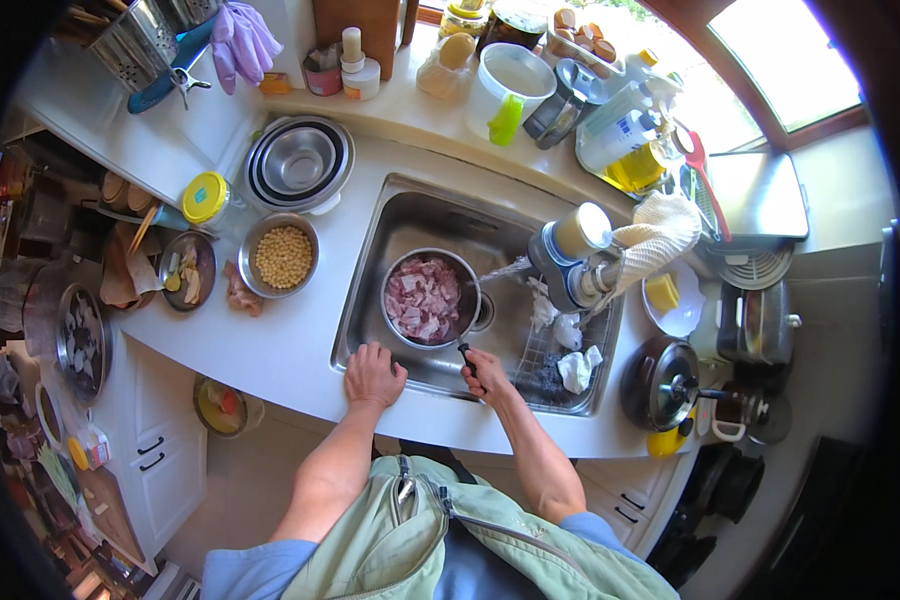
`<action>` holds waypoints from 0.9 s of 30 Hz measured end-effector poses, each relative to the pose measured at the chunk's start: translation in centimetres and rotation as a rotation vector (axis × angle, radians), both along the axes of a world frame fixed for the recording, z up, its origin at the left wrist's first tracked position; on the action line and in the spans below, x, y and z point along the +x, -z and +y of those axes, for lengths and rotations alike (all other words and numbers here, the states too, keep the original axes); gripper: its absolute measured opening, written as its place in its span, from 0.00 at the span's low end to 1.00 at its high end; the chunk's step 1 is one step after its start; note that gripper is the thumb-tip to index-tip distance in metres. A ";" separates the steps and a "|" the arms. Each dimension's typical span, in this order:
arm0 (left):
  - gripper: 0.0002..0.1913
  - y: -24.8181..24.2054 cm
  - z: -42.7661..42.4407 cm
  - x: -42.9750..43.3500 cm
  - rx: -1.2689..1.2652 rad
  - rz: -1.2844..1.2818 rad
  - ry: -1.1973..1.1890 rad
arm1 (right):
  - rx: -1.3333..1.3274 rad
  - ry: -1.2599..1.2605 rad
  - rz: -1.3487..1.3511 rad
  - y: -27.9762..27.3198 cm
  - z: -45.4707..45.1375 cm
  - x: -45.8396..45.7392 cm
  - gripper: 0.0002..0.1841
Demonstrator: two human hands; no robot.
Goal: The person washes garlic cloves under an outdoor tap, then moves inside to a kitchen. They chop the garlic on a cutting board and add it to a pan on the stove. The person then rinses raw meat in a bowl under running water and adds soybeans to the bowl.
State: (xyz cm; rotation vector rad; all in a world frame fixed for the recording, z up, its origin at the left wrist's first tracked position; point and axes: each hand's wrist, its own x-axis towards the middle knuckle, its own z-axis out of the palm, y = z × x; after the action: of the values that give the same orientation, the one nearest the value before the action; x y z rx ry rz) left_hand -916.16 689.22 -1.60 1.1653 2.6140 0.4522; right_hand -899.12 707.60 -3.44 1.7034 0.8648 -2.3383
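A metal bowl [385,309] full of cut raw meat pieces [421,296] stands in the stainless steel sink [435,217]. Water [506,270] streams sideways from the tap fitting into it. My right hand [486,375] grips the black handle of a kitchen utensil [466,358] at the bowl's near right edge; whatever is at the utensil's far end cannot be made out. Left of that, my left hand [375,373] rests on the sink's front rim, holding nothing, its thumb apart from the bent fingers. Beside the bowl the drain [484,311] partly shows.
A wire rack [536,375] and crumpled white pieces [579,369] lie in the sink's right side. Left on the counter stand a bowl of soaked-looking beans [283,256], nested bowls [298,159] and a yellow-lidded jar [208,199]. A lidded pot [658,382] stands right.
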 end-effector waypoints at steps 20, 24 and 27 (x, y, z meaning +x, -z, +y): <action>0.10 0.2 0.0 0.0 0.030 -0.004 0.000 | 1.634 -1.230 -0.245 -5.6 4.9 -3.4 0.24; 0.10 0.0 -0.2 0.0 0.034 0.002 -0.014 | 1.464 -1.224 -0.299 -4.5 6.2 -3.8 0.20; 0.10 0.0 0.0 0.1 0.030 -0.002 -0.003 | 1.329 -0.967 -0.178 0.5 7.1 1.1 0.16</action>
State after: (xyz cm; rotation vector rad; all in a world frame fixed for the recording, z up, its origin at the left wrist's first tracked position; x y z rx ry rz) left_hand -916.11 689.24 -1.64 1.1697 2.6162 0.4948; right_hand -898.02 714.74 -3.96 1.0744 2.6831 -0.8575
